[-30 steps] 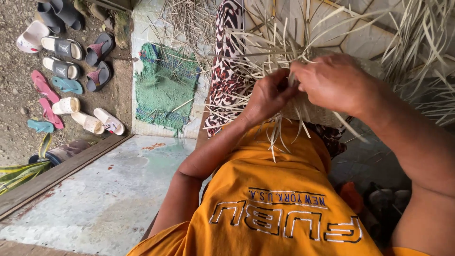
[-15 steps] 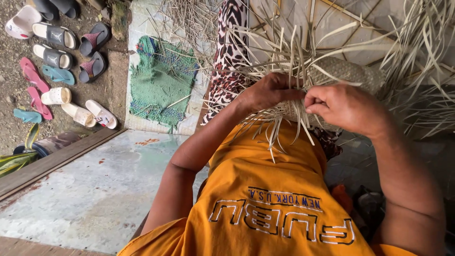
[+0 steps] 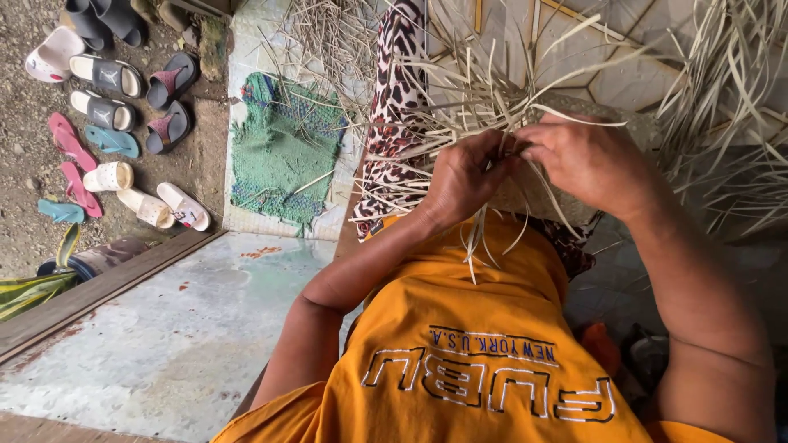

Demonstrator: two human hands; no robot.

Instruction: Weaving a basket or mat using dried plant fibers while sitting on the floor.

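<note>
Now, left hand (image 3: 468, 176) pinched shut on pale dried straw strips (image 3: 480, 98), right hand (image 3: 587, 160) curled closed on the same strips. Both pressed against the half-woven straw basket (image 3: 542, 201), loose ends fanning out.

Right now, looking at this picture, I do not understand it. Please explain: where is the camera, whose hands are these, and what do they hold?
The camera sits on a person's head and looks down, so you see their own orange shirt and both arms. The left hand and right hand meet over a woven piece of pale dry strips, pinching strips at its edge. Loose strip ends stick out all around. Beside it lies a spotted cloth, then a green mat. Further left, sandals lie on the dirt ground.
</note>
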